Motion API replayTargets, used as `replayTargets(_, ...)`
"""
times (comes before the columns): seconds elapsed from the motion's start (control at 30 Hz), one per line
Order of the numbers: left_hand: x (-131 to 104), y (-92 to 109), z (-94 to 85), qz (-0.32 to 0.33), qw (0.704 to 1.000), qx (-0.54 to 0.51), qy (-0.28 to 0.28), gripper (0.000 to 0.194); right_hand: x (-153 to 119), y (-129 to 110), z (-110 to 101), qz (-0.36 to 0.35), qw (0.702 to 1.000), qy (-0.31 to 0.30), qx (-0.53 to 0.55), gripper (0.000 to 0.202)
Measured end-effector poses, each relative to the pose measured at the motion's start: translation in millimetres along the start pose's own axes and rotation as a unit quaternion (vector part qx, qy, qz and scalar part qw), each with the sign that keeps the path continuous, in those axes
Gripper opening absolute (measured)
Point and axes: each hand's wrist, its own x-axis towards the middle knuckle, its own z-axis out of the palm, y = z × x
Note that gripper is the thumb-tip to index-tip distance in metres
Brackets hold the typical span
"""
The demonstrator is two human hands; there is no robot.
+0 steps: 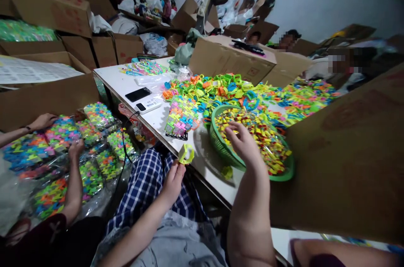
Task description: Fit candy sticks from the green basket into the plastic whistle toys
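Observation:
My left hand [174, 176] is closed on a yellow-green plastic loop [186, 154], holding it upright just off the table's front edge, above my lap. My right hand [245, 144] is over the green basket [217, 142], fingers bent and apart; I see nothing held between them. Small yellow-and-red pieces [268, 149] in shiny wrapping fill the basket. A stack of colourful plastic pieces [183, 117] stands in a black-edged holder left of the basket. One yellow-green piece [226, 172] lies on the table near my right wrist.
A heap of colourful plastic loops [221, 88] spreads behind the basket. A phone [138, 94] and a white device [147, 106] lie on the table [158, 120]. A large cardboard box [341, 166] blocks the right. At left, another person's hands [75, 148] touch bagged pieces [91, 178].

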Motion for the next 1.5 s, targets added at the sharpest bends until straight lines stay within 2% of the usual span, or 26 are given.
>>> replayTargets(0.07,-1.2,7.3,4.4,0.013,1.0,-0.003,0.0,0.051,13.1,17.5,-10.4,0.052,0.992,0.058,-0.104,0.055)
replayTargets(0.1,-0.1,11.3,6.1,0.024,1.0,0.001,-0.001,0.048,14.2,21.9,-11.9,0.054,0.983,0.091,-0.148,0.056)
replayTargets(0.17,6.1,18.1,9.1,0.061,0.998,0.008,0.008,0.039,3.6,21.4,-6.2,0.006,0.982,0.118,-0.149,0.055)
replayTargets(0.2,11.0,20.8,10.8,0.083,0.996,0.01,0.017,0.036,-7.1,17.4,1.3,-0.032,0.99,0.1,-0.099,0.052)
replayTargets(0.23,16.8,23.0,12.6,0.108,0.994,0.013,0.023,0.036,-19.9,12.0,11.5,-0.067,0.997,0.03,-0.02,0.049)
replayTargets(0.27,22.9,24.8,14.5,0.134,0.991,0.019,0.019,0.038,-33.3,5.9,23.6,-0.081,0.994,-0.049,0.056,0.049)
replayTargets(0.3,28.9,26.2,16.5,0.159,0.987,0.029,0.01,0.041,-45.8,0.1,36.9,-0.083,0.985,-0.101,0.114,0.047)
replayTargets(0.33,34.4,27.1,18.0,0.179,0.983,0.044,-0.003,0.044,-56.0,-4.7,50.2,-0.074,0.98,-0.111,0.149,0.043)
replayTargets(0.43,47.2,24.6,16.6,0.187,0.976,0.097,-0.048,0.046,-65.6,-7.2,84.6,-0.021,0.972,-0.056,0.227,0.034)
replayTargets(0.5,54.2,17.7,6.1,0.174,0.972,0.149,-0.061,0.051,-56.0,3.4,101.3,-0.004,0.965,-0.03,0.259,0.032)
replayTargets(0.57,64.0,7.1,-13.5,0.187,0.956,0.224,-0.038,0.053,-39.9,21.0,115.3,0.004,0.965,0.004,0.263,0.033)
replayTargets(0.67,89.0,-10.6,-51.2,0.222,0.912,0.337,0.067,0.036,-14.0,48.4,136.1,0.019,0.973,0.041,0.227,0.035)
replayTargets(0.73,110.9,-19.8,-72.5,0.213,0.887,0.391,0.119,0.033,1.5,61.5,150.8,0.016,0.977,0.028,0.211,0.035)
replayTargets(0.77,122.2,-23.0,-80.1,0.2,0.878,0.416,0.126,0.033,8.3,66.0,158.0,0.009,0.978,0.017,0.21,0.034)
replayTargets(0.83,142.8,-26.4,-88.8,0.174,0.867,0.455,0.107,0.03,19.5,72.0,171.0,-0.007,0.977,0.002,0.212,0.032)
replayTargets(0.9,159.2,-26.6,-91.0,0.164,0.865,0.469,0.07,0.018,27.2,75.7,180.7,-0.024,0.978,-0.009,0.209,0.033)
replayTargets(0.97,170.7,-25.6,-90.2,0.169,0.868,0.465,0.045,0.006,31.9,79.1,186.9,-0.042,0.979,-0.014,0.198,0.034)
replayTargets(1.03,177.9,-25.6,-89.5,0.176,0.872,0.455,0.034,0.004,34.6,82.7,190.3,-0.061,0.981,-0.015,0.183,0.033)
replayTargets(1.23,186.4,-34.3,-92.8,0.192,0.883,0.426,0.041,0.007,36.8,90.5,195.5,-0.111,0.982,-0.038,0.151,0.029)
replayTargets(1.33,179.4,-34.5,-92.0,0.203,0.888,0.41,0.047,0.008,36.7,92.5,198.7,-0.131,0.98,-0.045,0.143,0.024)
replayTargets(1.37,173.5,-31.6,-90.0,0.21,0.89,0.401,0.062,0.011,36.6,92.6,199.5,-0.136,0.98,-0.043,0.137,0.023)
replayTargets(1.43,157.4,-19.5,-82.4,0.254,0.883,0.368,0.14,0.02,36.2,91.5,200.4,-0.139,0.982,-0.034,0.12,0.024)
replayTargets(1.5,140.2,0.6,-69.5,0.338,0.849,0.332,0.232,0.025,35.2,88.2,199.8,-0.139,0.984,-0.029,0.11,0.026)
